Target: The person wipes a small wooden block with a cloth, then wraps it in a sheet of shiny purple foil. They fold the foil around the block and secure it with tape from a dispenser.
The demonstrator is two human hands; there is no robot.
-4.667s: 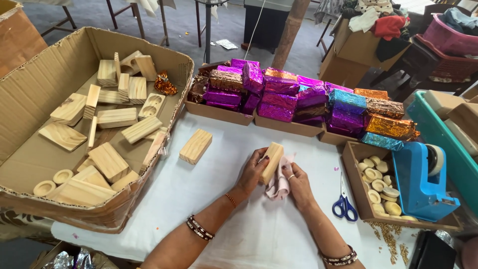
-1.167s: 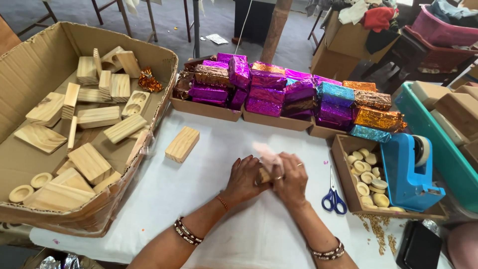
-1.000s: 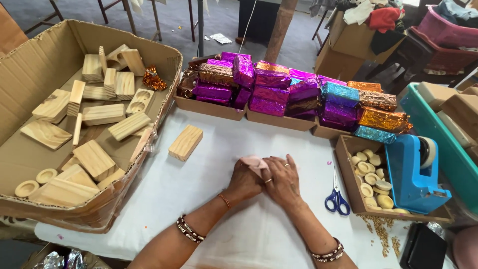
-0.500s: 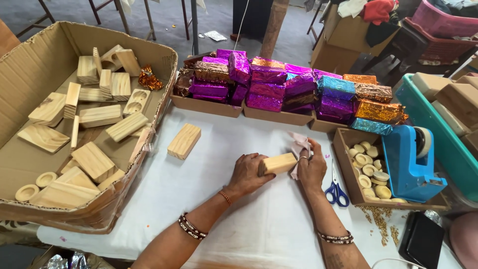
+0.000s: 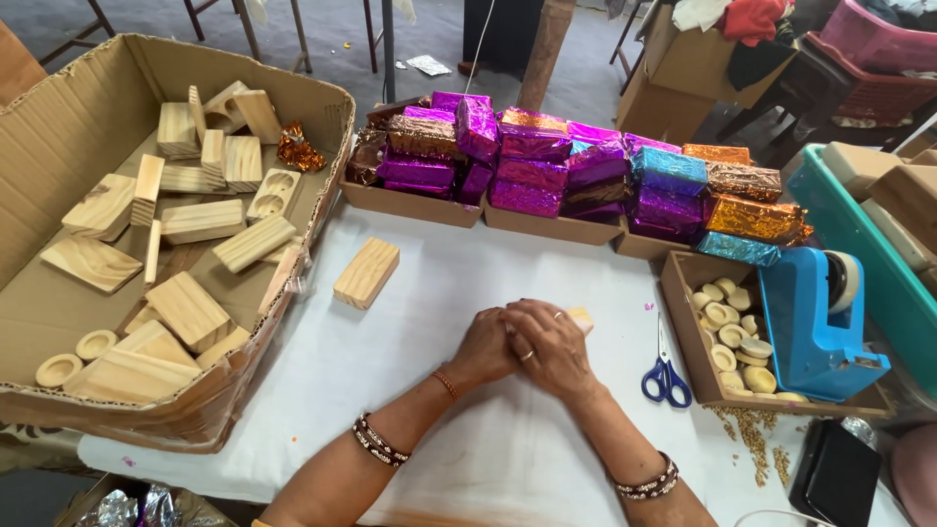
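A wooden block is lying on the white table, almost hidden as the left hand and right hand are closing over it together. Judging by this, it is going unwrapped, while many foil-wrapped blocks are sitting finished in trays and bare blocks are waiting in the cardboard box.

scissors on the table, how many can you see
1. The blue-handled scissors lie on the white table cover, between the right hand and the cardboard tray of small wooden cups. Others could be hidden inside the boxes.
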